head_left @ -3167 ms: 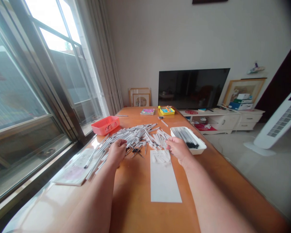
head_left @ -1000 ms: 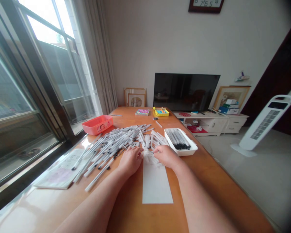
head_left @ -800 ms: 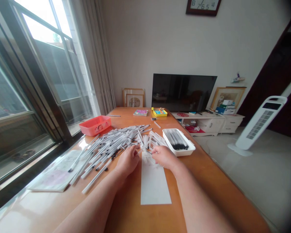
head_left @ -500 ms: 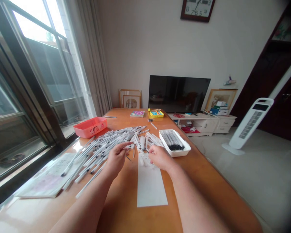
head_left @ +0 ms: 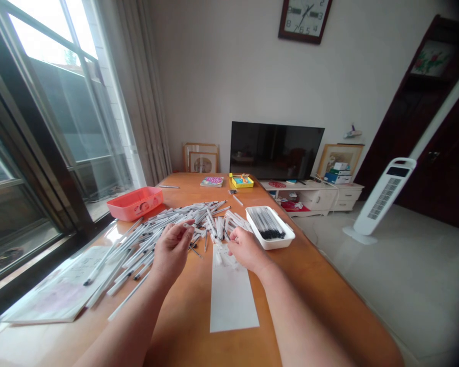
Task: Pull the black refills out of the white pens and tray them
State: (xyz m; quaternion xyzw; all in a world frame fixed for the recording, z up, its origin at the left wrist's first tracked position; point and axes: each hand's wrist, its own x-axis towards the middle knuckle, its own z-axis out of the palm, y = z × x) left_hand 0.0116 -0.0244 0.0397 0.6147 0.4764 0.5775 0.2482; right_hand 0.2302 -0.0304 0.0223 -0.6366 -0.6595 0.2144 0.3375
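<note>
Head view: white tray (head_left: 271, 243) of black-tipped pen refills (head_left: 265, 224)

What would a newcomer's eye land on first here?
The big loose heap of white pens across the middle of the orange wooden table stands out first. The left hand and right hand are at its near edge, by a long white paper strip. To their right, a white tray holds neatly aligned black-tipped pens.

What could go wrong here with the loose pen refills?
The loose pile of pen refills reaches the right hand, so a careless move might scatter it or mix refills into the white tray. Refills also lie across the sheet near the edge of the wooden table, and might roll off.
</note>
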